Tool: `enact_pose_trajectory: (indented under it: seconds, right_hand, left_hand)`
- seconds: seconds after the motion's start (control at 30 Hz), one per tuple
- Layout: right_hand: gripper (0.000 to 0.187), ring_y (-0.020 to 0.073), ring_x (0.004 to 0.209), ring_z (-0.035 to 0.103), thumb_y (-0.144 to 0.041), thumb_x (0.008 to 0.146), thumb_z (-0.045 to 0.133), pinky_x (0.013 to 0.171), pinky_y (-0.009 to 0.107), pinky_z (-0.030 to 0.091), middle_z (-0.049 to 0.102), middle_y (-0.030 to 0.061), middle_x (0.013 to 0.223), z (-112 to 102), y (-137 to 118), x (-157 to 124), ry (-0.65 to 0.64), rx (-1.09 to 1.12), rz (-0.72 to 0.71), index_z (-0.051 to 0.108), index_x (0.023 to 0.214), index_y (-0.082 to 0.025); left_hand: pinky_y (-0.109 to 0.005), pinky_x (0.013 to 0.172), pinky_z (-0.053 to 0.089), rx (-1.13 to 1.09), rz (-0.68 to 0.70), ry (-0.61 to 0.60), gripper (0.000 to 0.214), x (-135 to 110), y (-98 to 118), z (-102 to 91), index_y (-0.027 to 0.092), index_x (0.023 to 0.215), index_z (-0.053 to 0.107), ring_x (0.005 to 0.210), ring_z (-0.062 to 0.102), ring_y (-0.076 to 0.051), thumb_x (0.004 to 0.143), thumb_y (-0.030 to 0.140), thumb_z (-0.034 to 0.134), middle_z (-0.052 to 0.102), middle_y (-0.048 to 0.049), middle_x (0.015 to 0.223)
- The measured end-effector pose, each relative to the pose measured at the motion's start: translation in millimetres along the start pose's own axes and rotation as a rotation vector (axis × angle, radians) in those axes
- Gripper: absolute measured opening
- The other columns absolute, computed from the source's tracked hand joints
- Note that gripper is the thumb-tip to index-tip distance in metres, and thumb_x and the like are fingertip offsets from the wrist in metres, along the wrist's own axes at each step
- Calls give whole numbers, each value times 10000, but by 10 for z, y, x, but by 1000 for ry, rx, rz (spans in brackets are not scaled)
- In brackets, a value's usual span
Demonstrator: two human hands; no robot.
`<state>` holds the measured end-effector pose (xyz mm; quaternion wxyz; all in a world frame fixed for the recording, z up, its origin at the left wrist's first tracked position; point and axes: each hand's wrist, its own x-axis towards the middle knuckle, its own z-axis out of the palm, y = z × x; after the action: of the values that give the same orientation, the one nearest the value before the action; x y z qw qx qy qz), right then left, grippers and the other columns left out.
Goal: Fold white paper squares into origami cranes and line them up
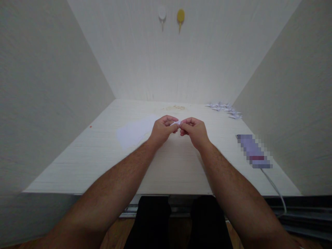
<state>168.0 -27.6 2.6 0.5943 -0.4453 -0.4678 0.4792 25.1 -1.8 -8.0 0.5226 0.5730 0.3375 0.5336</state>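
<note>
Paper [177,122], one tiny white folded piece, sat between the two hands, a little above the surface [168,166] and near its middle. The left hand [163,128] pinched one end of the paper with its fingertips pressed together. The right hand [194,130] pinched the other end the same way. So each grip was shut tight on the little paper, and the paper poked out in the small gap between the two grips. The hands were touching, most likely so the small piece could be held steady and creased with care. Both arms reached out from the near edge of the surface.

Left of the paper and just beside the left hand, a flat white sheet [135,133] lay on the surface, close enough to grab. Right of the paper, well apart from it, lay a blurred purple thing [252,150] with a white cord [275,188] running off the near edge. Farther back and to the right of the paper, a bunch of small folded paper shapes [225,110] lay together by the wall, out of the way of the hands. Farthest of all, high on the back wall above the paper, were a white hook [162,14] and a yellow hook [181,16].
</note>
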Motion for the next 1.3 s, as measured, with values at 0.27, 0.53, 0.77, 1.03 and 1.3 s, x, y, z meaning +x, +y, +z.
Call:
enact_pose_trajectory:
  seconds: [0.27,0.53,0.77,1.03,1.3]
  right_hand:
    - [82,100,430,548,-225,660,662,452,229,479,615,-17,507,22,4,7,25,-79,15,613,678,-162]
    - [67,102,438,553,-242,728,592,467,237,503,596,-29,505,18,22,5,17,-259,-38,577,709,-180]
    - [103,106,429,552,-268,741,611,414,215,449,591,-28,493,-15,37,-10,-11,-326,-84,590,696,-178]
    - [152,107,486,585,-299,693,699,461,235,500,652,-15,597,-35,13,-6,-53,-226,-107,620,746,-180]
    - [192,96,509,576,-313,675,756,457,224,498,650,-23,626,-59,29,13,-49,-195,-194,645,764,-184]
  left_hand:
    - [-202,524,435,110,57,19,250,-13,28,22,146,858,602,543,562,-77,663,209,747,638,19,658]
    - [-186,527,396,228,106,34,276,-6,28,41,143,942,618,550,539,-63,685,182,708,645,15,692]
    - [-190,532,395,196,95,-20,332,-5,40,18,138,1001,610,550,538,-69,688,185,713,628,24,658]
    - [-239,562,481,-61,-118,-69,281,10,20,-26,145,923,611,568,593,-106,683,217,738,631,6,651]
    - [-213,528,470,-221,-249,-91,237,2,58,-10,132,843,636,620,621,-112,690,265,760,658,-40,750]
